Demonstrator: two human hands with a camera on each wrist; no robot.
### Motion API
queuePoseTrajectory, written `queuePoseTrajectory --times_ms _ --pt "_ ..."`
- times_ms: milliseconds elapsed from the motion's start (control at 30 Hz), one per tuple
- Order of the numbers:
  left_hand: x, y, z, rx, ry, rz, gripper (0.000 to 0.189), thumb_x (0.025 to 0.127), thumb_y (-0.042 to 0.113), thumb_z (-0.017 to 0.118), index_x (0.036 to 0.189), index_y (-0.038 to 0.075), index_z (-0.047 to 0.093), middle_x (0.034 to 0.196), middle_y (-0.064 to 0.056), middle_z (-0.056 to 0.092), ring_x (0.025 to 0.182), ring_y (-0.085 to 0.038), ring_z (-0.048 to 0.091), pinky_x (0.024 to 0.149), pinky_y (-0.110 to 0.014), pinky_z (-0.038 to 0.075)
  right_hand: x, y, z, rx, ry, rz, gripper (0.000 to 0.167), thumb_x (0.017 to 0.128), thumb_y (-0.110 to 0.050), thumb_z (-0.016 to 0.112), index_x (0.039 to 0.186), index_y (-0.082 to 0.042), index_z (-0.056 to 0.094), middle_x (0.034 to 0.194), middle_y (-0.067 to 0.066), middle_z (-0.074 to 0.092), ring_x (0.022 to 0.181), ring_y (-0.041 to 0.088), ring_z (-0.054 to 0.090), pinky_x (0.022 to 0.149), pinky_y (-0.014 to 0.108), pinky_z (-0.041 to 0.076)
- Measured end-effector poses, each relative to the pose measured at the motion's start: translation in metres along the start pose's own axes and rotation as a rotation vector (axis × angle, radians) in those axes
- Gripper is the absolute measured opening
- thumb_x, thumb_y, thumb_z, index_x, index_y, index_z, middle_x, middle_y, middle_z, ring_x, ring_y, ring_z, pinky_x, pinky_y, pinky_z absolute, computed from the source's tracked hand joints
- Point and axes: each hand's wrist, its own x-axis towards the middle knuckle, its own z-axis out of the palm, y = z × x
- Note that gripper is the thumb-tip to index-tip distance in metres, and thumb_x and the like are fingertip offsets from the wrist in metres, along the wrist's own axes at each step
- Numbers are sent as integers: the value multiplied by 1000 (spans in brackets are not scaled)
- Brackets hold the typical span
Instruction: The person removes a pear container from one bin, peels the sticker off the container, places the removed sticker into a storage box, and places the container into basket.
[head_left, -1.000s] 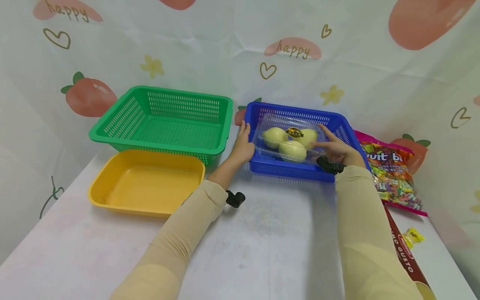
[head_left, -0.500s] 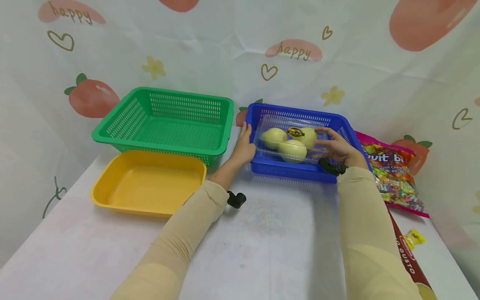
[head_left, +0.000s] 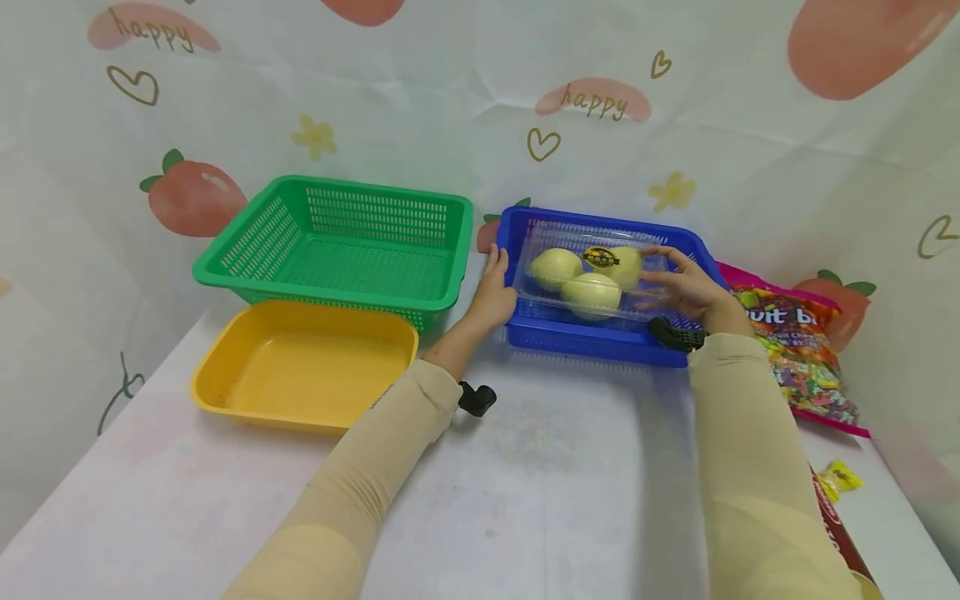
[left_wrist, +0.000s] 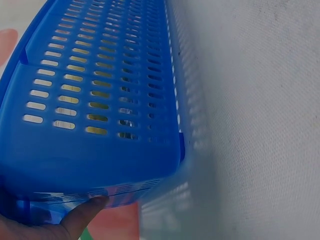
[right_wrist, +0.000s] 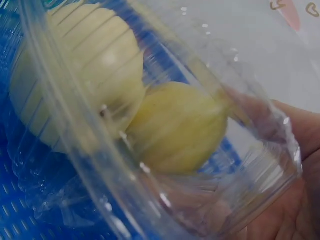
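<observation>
A clear plastic fruit box (head_left: 568, 312) with a black and gold label holds three pale yellow round fruits (head_left: 591, 295) that look like pears. It sits within the blue basket (head_left: 592, 340), slightly tilted. My right hand (head_left: 693, 292) grips the box's right end, its fingers spread around the corner; through the plastic, the right wrist view shows the palm (right_wrist: 280, 210) behind that end. At the basket's left end, my left hand (head_left: 491, 298) holds the rim, with a digit (left_wrist: 85, 212) pressed to the outer wall in the left wrist view.
Left of the blue basket stands a green basket (head_left: 375, 265), with a yellow tray (head_left: 307, 367) in front of it. A candy bag (head_left: 806, 358), a small yellow-wrapped candy (head_left: 838, 479) and a dark red box (head_left: 843, 533) lie on the right side of the white table (head_left: 555, 492).
My right hand has lifted the fruit box slightly and tilted it within the blue basket. The left hand stays at the basket's left rim. The head view has shifted a little.
</observation>
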Motion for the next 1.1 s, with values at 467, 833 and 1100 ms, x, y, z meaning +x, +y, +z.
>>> queuePoseTrajectory --times_ms 467,833,1100 --pt "-1 1 0 21 4 6 69 86 -9 33 149 4 7 158 -4 -9 146 -25 -1 119 -35 11 -14 -15 -3 -38 7 -31 36 94 -11 52 126 -21 37 113 0 47 84 15 69 69 34 59" --pt "-1 1 -1 11 -6 -6 68 88 -9 31 149 6 6 158 -3 -10 146 -21 -3 119 -34 14 -21 -25 -1 36 -25 -74 33 95 -7 48 124 -21 38 107 -2 54 84 17 70 69 35 59" --pt "-1 0 0 13 1 12 68 86 -10 32 149 4 7 158 -5 -9 146 -24 -2 119 -35 12 -30 -35 5 44 -49 -82 31 95 -7 49 121 -20 39 105 -2 56 85 19 70 67 34 59"
